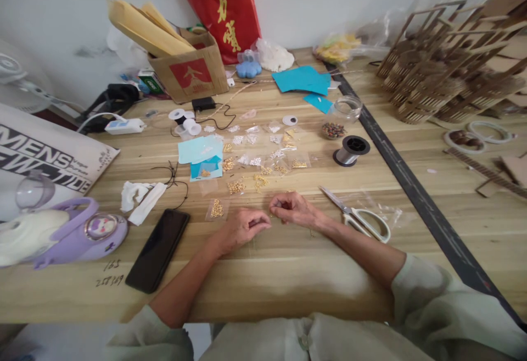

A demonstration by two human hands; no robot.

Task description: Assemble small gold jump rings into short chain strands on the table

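Both hands are close together over the wooden table (pixel 288 273). My left hand (pixel 244 230) has its fingers pinched, with a thin thread-like strand hanging below them; what lies between the tips is too small to make out. Beside it, my right hand (pixel 294 210) is curled, thumb against fingers, around something hidden. A bit of fine gold chain (pixel 312 233) shows under the right wrist. Beyond the hands lie small bags of gold beads (pixel 217 209), a loose gold chain (pixel 261 183) and bags of silver pieces (pixel 255 161).
White-handled scissors (pixel 366 222) and a wire spool (pixel 352 150) are at the right. A black phone (pixel 157 251) lies left, near a purple bottle (pixel 82 229). Behind stand a cardboard box (pixel 191 70), a bead jar (pixel 334 129) and wooden baskets (pixel 428 92).
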